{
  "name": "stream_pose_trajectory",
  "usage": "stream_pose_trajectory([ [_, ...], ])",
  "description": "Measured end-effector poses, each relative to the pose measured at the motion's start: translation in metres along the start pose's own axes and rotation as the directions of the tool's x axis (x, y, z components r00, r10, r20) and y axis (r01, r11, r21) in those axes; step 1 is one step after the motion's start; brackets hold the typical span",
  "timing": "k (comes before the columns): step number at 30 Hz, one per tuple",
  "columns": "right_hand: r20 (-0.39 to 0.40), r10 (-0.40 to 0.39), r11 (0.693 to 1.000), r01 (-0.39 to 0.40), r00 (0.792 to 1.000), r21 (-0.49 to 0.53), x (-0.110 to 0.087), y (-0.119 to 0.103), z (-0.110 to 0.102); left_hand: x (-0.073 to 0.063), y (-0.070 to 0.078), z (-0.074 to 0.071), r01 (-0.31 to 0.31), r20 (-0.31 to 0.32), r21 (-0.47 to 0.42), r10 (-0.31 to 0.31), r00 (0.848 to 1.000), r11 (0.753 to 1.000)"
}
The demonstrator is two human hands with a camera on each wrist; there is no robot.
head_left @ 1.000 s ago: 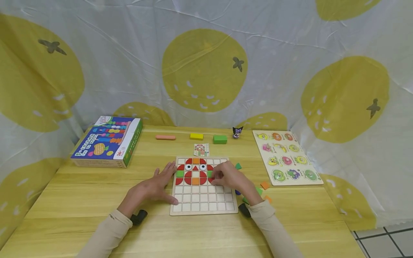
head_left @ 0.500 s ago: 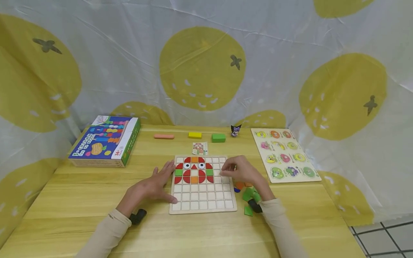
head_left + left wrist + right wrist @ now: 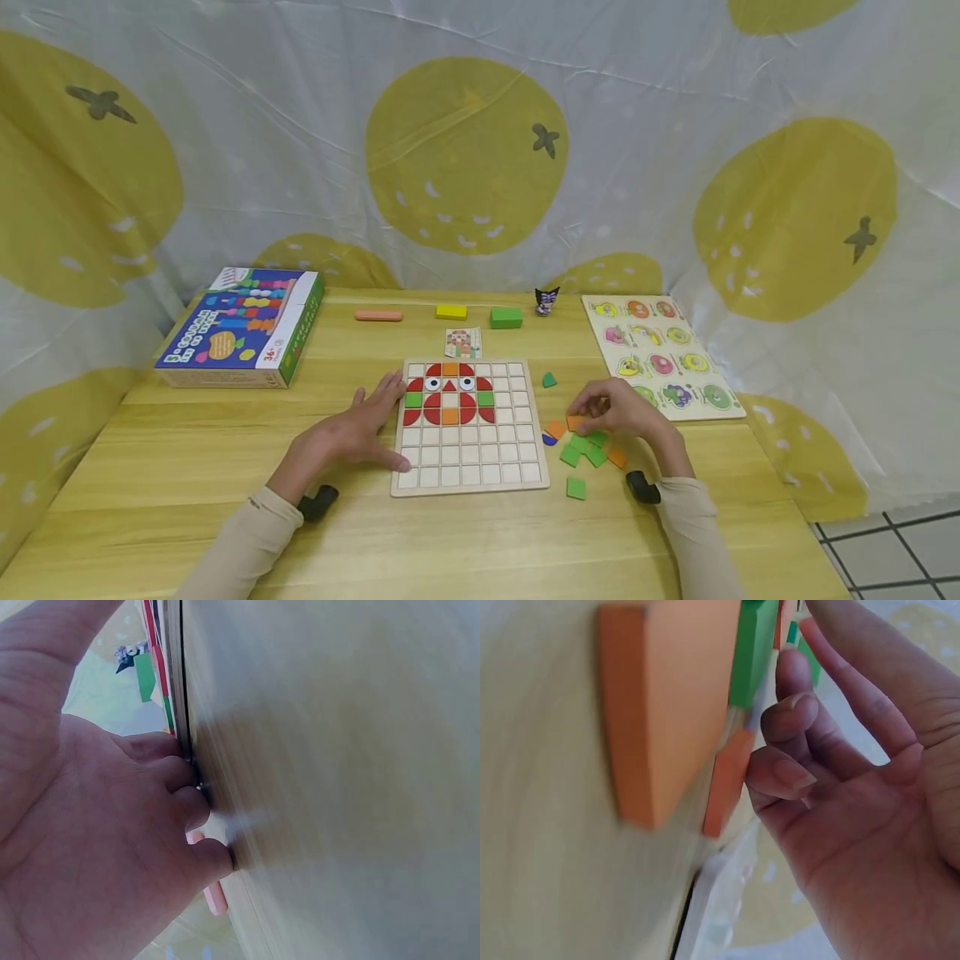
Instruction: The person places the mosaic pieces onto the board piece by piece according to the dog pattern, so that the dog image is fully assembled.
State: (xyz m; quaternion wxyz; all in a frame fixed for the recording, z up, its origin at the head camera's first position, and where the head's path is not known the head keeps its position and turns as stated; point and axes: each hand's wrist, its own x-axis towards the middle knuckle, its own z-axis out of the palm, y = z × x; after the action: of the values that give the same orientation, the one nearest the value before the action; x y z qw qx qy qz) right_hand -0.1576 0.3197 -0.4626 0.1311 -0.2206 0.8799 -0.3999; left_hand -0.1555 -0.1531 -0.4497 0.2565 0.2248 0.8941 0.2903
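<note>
Right of the grid board (image 3: 479,455), the right hand (image 3: 628,411) has fingers narrow at 1 orange tile (image 3: 575,422), grip unclear; pinch opposite edges. The left hand (image 3: 352,435), wide, should steady the board.

Head pic bright, soft lt; R wrist: nearest orange tile (image 3: 684,697) blurry.

The square pale-wood grid board (image 3: 450,455) carries a mirrored pattern of red, orange and green with round white-and-black eyes (image 3: 467,383). To its right, loose flat square tiles (image 3: 576,488) are plain green or plain orange. At far left, the rectangular cardboard box (image 3: 240,321) is blue and white with a green side (image 3: 304,333). The hanging fabric curtain (image 3: 622,92) is whitish, printed with big yellow fruits (image 3: 468,158) and dark stems (image 3: 546,141).
</note>
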Motion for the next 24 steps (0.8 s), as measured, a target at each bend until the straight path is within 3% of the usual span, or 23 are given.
stream_pose_trajectory([
  [10,0.03,0.127,0.991,-0.125,0.992,-0.044,-0.02,0.002,-0.013,-0.002,0.002,0.0,-0.006,0.004,-0.001,0.006,1.0,1.0],
  [18,0.057,0.182,0.982,-0.179,0.982,-0.054,-0.017,-0.002,-0.007,-0.002,-0.001,0.0,0.0,0.005,0.008,0.0,1.0,1.0],
  [24,0.081,0.177,0.982,-0.17,0.981,-0.083,-0.014,-0.008,-0.006,-0.002,-0.001,0.0,-0.004,-0.007,0.001,0.004,1.0,1.0],
])
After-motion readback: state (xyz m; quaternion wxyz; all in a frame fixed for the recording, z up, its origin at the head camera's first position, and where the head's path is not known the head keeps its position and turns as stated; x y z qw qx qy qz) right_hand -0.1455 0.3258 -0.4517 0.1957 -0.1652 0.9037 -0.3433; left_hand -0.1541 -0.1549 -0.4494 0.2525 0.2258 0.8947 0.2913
